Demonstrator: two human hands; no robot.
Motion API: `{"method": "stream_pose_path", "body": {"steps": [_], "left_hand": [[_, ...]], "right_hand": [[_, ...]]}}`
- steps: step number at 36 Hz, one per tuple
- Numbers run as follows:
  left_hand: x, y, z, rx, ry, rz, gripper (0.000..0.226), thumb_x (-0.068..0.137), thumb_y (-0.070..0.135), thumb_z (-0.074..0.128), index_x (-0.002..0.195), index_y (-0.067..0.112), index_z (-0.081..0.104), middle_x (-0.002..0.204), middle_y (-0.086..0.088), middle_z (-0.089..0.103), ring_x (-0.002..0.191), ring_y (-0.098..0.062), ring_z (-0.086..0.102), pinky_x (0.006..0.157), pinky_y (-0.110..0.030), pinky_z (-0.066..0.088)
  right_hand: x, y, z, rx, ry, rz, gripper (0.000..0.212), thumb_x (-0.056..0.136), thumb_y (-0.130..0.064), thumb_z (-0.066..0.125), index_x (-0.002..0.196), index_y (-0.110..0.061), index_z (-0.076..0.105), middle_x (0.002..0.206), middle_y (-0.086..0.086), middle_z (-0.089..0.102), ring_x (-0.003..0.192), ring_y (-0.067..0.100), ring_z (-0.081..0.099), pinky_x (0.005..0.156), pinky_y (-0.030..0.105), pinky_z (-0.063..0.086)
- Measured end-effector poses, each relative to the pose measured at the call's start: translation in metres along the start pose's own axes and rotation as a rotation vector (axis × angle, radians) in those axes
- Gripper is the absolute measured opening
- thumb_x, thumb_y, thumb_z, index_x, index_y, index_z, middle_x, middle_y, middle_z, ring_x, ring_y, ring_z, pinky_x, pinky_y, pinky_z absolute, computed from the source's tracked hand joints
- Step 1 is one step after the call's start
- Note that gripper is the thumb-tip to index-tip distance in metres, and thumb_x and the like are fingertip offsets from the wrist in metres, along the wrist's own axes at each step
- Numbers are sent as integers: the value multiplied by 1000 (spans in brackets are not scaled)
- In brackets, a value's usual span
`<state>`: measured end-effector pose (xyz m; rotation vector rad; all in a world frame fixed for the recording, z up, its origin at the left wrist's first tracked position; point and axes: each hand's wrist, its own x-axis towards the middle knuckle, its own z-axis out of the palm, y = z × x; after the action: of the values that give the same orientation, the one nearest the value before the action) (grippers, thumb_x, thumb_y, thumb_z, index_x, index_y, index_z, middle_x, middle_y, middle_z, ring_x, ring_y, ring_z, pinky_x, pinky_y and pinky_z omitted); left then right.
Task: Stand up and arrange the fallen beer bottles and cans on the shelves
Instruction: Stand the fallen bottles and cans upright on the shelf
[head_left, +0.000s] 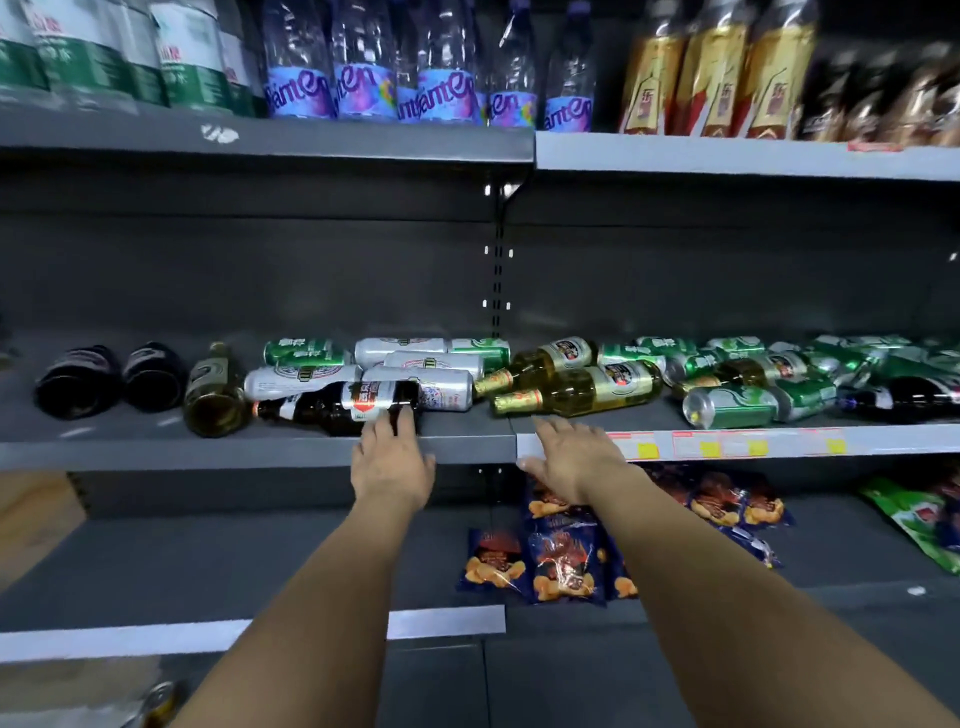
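The middle shelf (457, 447) carries fallen beer. A dark brown bottle with a silver-red label (332, 408) lies on its side at the front; my left hand (392, 462) reaches its base with fingers touching it. Behind it lie several silver cans (301, 382) and green cans (304, 352). Two clear golden bottles (576, 392) lie right of centre; my right hand (571, 457) hovers open just below them at the shelf edge. More green cans (732, 408) and bottles pile up at the right. Two dark bottles (78, 382) and a golden one (215, 395) lie at the left, bases toward me.
The upper shelf holds water bottles (363, 78) and gold-labelled bottles (717, 78). Snack bags (561, 556) and a green bag (919, 519) lie on the lower shelf. Yellow price tags (706, 447) line the right shelf edge. A cardboard box (36, 519) stands at the left.
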<state>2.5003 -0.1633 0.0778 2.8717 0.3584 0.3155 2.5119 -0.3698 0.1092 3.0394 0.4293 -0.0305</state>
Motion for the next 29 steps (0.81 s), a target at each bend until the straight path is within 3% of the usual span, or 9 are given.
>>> {"method": "stream_pose_path", "body": {"steps": [7,13,20,29], "left_hand": [[53,-14,5,57,60,-41,83,96,43,49,154,19,-5,162,-13,-1,149,-32,-4,120,-47,7],[75,-24,-2,75,85,-51,88,88,29,57,154,18,0,162,-8,5,150,-28,2,120,-47,3],[87,-48,-7,153,116,-108,86,81,22,62,151,20,11,158,-4,19,147,-26,13,120,-49,10],[106,-75,-13,212,16,-135,84,86,18,58,153,27,8,154,-6,26,145,-29,19,118,-52,12]], "right_hand": [[67,-24,-6,-44,-9,-80,72,100,-56,28,156,-16,6,161,9,14,145,31,21,117,43,19],[110,-51,-19,-47,43,-181,77,98,-57,38,155,-16,7,160,10,16,144,33,22,116,45,22],[141,-90,-22,-43,110,-369,89,88,-56,56,154,-19,10,158,8,22,141,32,27,115,46,24],[158,-124,-21,-65,102,-433,91,87,-50,62,154,-17,11,157,8,23,142,31,25,116,44,20]]}}
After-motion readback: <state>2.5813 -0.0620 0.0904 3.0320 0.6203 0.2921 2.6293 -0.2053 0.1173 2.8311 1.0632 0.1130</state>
